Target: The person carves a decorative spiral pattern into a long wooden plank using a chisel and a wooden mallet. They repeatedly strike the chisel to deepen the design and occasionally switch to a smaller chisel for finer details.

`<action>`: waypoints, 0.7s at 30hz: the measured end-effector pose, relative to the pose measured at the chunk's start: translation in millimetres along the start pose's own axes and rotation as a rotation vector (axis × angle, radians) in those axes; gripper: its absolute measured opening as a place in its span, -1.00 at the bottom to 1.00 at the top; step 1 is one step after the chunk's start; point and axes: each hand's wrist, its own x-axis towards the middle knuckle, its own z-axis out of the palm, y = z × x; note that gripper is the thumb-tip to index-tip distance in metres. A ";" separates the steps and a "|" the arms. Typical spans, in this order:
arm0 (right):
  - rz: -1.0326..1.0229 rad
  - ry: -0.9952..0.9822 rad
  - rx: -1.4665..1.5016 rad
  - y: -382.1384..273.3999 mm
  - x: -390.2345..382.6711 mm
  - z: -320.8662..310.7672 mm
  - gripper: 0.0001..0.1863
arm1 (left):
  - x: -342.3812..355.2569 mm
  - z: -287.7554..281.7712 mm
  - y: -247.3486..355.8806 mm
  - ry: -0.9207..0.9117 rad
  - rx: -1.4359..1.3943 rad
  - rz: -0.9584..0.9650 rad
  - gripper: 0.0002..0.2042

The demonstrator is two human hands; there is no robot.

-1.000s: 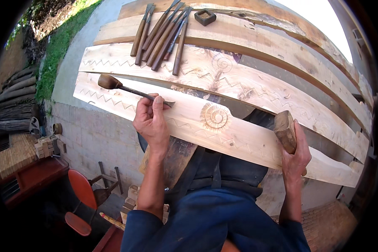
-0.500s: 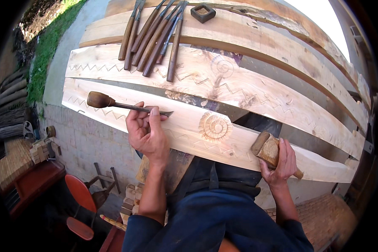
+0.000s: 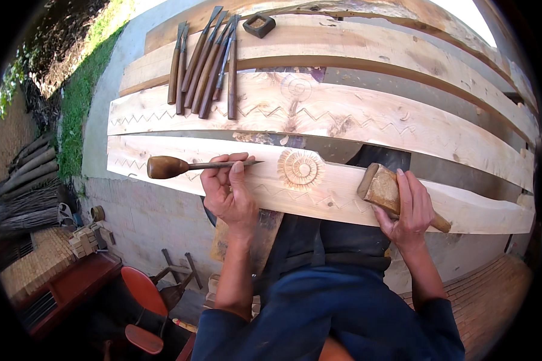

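Nearer the carved rosette than before, the slim dark chisel is over the nearest plank, its glossy bulbous handle toward the left end; fingers of the left hand pinch it, those of the right hand wrap a scuffed mallet.

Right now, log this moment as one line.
left hand: holds brown-handled slim metal chisel; right hand: holds brown blocky wooden mallet; below: long pale wooden plank with round carved rosette; chisel-tip contact: unclear

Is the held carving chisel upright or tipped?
Tipped nearly level: the carving chisel in the left hand shows lengthwise, wooden handle left, blade right.
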 end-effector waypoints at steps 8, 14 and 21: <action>0.009 0.041 0.054 0.5 -1.5 -1.8 -0.03 | -22.0 25.4 6.0 -0.178 0.021 0.048 -0.78; 0.020 0.039 0.085 1.9 -4.5 -1.5 0.00 | -23.6 28.1 6.5 -0.212 0.105 0.106 -0.82; 0.029 0.040 0.093 2.8 -5.5 -1.6 0.02 | -25.5 29.3 13.7 -0.212 0.215 0.141 -0.84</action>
